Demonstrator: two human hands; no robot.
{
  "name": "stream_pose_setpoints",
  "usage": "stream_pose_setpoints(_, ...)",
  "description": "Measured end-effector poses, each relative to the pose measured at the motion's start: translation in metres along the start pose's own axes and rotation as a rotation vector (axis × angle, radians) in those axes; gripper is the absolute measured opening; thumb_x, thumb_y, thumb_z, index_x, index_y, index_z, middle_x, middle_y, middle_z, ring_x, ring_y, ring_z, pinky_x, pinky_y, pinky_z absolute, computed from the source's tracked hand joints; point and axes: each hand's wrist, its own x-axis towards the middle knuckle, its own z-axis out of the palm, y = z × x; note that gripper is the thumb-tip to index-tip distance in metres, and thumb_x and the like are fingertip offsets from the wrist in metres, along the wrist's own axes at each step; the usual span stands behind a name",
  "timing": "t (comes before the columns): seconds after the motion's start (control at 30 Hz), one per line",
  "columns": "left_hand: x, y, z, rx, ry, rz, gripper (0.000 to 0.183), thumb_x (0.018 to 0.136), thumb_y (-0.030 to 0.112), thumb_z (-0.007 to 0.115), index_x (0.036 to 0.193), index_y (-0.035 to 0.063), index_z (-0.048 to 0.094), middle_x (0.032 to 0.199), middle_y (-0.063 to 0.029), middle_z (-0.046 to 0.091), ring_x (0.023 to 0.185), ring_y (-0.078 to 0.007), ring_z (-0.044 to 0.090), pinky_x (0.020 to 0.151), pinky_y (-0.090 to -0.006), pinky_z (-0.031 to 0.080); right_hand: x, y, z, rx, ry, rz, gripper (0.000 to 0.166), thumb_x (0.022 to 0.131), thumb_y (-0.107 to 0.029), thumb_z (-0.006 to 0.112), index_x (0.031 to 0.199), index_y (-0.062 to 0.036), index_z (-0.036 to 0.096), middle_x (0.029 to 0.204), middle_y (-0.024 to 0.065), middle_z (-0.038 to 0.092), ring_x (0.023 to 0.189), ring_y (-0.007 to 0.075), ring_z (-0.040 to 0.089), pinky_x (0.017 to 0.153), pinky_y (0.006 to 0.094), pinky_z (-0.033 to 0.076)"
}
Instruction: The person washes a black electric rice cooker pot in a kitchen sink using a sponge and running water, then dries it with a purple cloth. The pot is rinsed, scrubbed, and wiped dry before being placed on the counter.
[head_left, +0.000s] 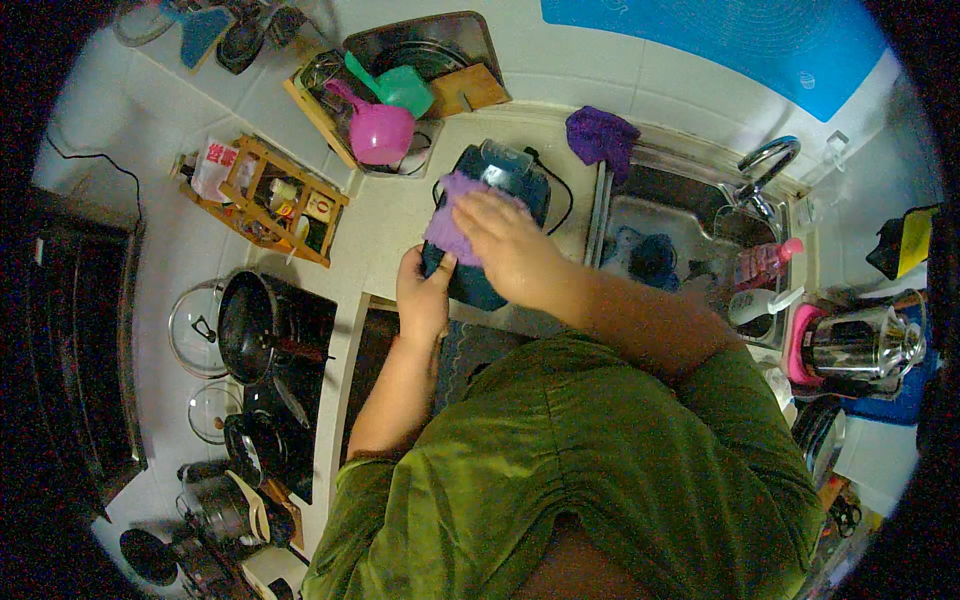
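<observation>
A dark blue countertop appliance (474, 287) with a glossy top and a black power cord (568, 196) stands on the pale counter in front of me. My right hand (510, 244) lies flat over a light purple cloth (448, 232), pressing it against the appliance; the hand is slightly blurred. My left hand (421, 296) grips the appliance's near left edge, thumb on top. The cloth and my right hand hide much of the appliance's upper surface, so its exact kind cannot be told.
On the right is a steel sink (675, 180) with a faucet (772, 161); a dark purple cloth (600, 135) lies at its corner. Pink (382, 133) and green ladles (405, 88) stand behind left. A wooden condiment rack (322, 217) and a wok (244, 330) are at left.
</observation>
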Motion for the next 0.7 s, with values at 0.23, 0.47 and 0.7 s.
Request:
stream_pose_setpoints(0.23, -0.008, -0.001, 0.006, -0.121, -0.006, -0.017, 0.028, 0.084, 0.011, 0.06, 0.108, -0.0012, 0.053, 0.097, -0.0048, 0.058, 0.089, -0.0144, 0.053, 0.08, -0.0272, 0.042, -0.007, -0.006, -0.002, 0.076, -0.045, -0.114, 0.044, 0.078, -0.009, 0.047, 0.121, 0.0014, 0.049, 0.129, 0.0147, 0.045, 0.122, 0.0311, 0.04, 0.101, 0.0421, 0.032)
stream_pose_setpoints(0.47, -0.011, 0.005, 0.0, -0.001, 0.058, -0.026, 0.023, 0.084, 0.011, 0.063, 0.102, 0.0006, 0.053, 0.086, -0.0029, 0.058, 0.077, -0.0118, 0.051, 0.072, -0.0249, 0.043, 0.009, 0.02, -0.009, -0.111, 0.086, -0.021, 0.037, 0.076, -0.011, 0.049, 0.11, 0.0017, 0.056, 0.117, 0.0118, 0.052, 0.11, 0.0283, 0.047, 0.094, 0.0407, 0.037)
stream_pose_setpoints(0.7, -0.008, -0.004, -0.017, 0.022, 0.081, -0.114, 0.022, 0.084, 0.014, 0.063, 0.1, 0.0008, 0.055, 0.086, -0.0034, 0.059, 0.077, -0.0119, 0.053, 0.071, -0.0254, 0.044, -0.037, 0.052, -0.007, 0.048, -0.064, 0.086, 0.041, 0.068, -0.003, 0.056, 0.109, 0.0012, 0.057, 0.112, 0.0131, 0.055, 0.104, 0.0323, 0.05, 0.088, 0.0399, 0.04)
